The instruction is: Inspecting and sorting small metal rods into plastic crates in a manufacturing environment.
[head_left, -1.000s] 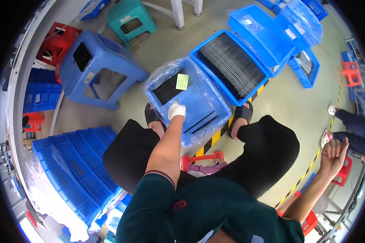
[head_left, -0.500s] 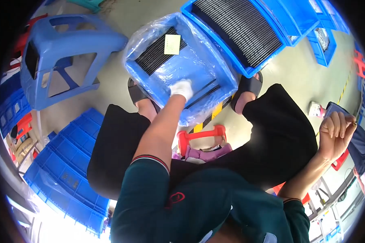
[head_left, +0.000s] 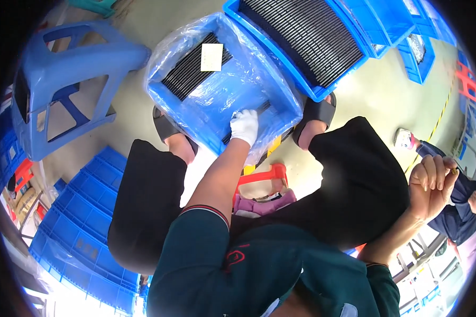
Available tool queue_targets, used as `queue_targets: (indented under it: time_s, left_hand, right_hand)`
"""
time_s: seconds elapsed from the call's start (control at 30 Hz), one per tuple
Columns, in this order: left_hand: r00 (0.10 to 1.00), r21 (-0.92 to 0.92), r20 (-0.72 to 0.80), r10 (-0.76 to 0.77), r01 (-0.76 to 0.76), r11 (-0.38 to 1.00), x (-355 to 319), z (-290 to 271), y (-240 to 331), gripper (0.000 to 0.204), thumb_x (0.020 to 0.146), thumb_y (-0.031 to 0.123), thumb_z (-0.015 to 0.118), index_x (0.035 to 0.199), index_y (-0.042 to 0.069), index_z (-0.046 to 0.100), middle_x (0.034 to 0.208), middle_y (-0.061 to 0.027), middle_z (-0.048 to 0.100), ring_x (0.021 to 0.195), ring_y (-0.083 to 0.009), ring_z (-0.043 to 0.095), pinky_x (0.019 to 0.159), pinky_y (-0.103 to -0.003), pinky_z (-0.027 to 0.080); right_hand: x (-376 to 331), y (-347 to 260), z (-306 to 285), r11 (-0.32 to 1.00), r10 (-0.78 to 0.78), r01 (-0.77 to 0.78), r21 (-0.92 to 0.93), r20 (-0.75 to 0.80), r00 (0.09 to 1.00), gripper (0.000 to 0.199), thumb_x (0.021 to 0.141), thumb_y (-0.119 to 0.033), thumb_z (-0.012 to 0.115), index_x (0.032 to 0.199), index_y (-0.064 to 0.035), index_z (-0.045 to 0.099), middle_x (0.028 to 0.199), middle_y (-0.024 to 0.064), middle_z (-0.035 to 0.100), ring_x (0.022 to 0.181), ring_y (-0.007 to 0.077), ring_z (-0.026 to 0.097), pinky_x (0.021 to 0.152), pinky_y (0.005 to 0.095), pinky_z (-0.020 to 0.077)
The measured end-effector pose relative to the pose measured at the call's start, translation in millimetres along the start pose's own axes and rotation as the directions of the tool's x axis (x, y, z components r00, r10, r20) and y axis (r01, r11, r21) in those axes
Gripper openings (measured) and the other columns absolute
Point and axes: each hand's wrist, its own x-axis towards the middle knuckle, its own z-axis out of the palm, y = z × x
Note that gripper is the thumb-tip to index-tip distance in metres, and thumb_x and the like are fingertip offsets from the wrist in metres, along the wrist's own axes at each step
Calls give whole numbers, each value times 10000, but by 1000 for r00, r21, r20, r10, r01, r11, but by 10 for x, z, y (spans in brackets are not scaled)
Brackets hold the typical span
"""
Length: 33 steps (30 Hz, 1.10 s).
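My left hand, in a white glove, reaches into a blue bin lined with clear plastic. Its fingers are curled round thin black rods, whose ends show on either side of the glove. Along the far left of the same bin lies a row of similar black rods, with a pale paper slip on top. My bare right hand is raised away from the bin at the right, thumb and fingers pinched together. Something tiny and yellowish shows at its fingertips, too small to name.
A second blue bin, filled with rows of black rods, stands beyond at the right. A blue plastic stool and stacked blue crates are at my left. A red stool sits between my legs. Another person is at the far right.
My left hand has moved right within the bin and closed over the loose black rods. My right hand stays raised and pinched. The whole view has shifted slightly.
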Motion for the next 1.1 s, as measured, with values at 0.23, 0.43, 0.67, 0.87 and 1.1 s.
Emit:
queue_targets:
  time_s: [0.23,0.43,0.67,0.87,1.1]
  left_hand:
    - [988,7,-96,-123,124,992,-36,69,-41,240,830,140,513,1067,97,524,934,-118,583,840,-274,629,625,-415,538]
    - [986,70,-154,-70,81,994,44,128,-155,232,827,142,510,1053,92,517,859,-121,571,769,-263,607,545,-391,525]
    - [990,26,-100,-101,104,994,178,-16,-298,110,846,148,497,933,94,537,869,-109,577,779,-266,620,584,-407,531]
    - [983,10,-166,-83,86,996,367,-339,-671,136,878,170,460,949,96,550,925,-129,579,853,-303,619,644,-408,538]
    - [863,17,-358,-357,388,921,699,-644,-984,124,875,185,486,935,123,576,947,-86,522,908,-259,543,714,-408,475]
  right_hand:
    - [-24,8,8,1000,-17,17,-1,-8,1000,178,937,-164,550,1003,-3,588,620,-14,342,587,101,308,532,249,278]
    - [-15,38,47,999,-39,39,-5,19,999,189,954,-164,521,1013,6,578,632,-5,347,585,102,311,529,247,284]
    - [0,63,70,996,-75,76,-35,32,997,181,957,-159,516,1013,2,576,630,2,354,587,108,317,526,243,287]
    - [-16,37,75,995,-76,76,-71,12,997,159,956,-154,520,1006,-8,557,634,-1,354,592,104,324,528,241,298]
    - [10,59,107,994,-72,73,-82,20,997,159,953,-157,526,994,-5,550,638,-4,346,591,102,321,526,241,297]
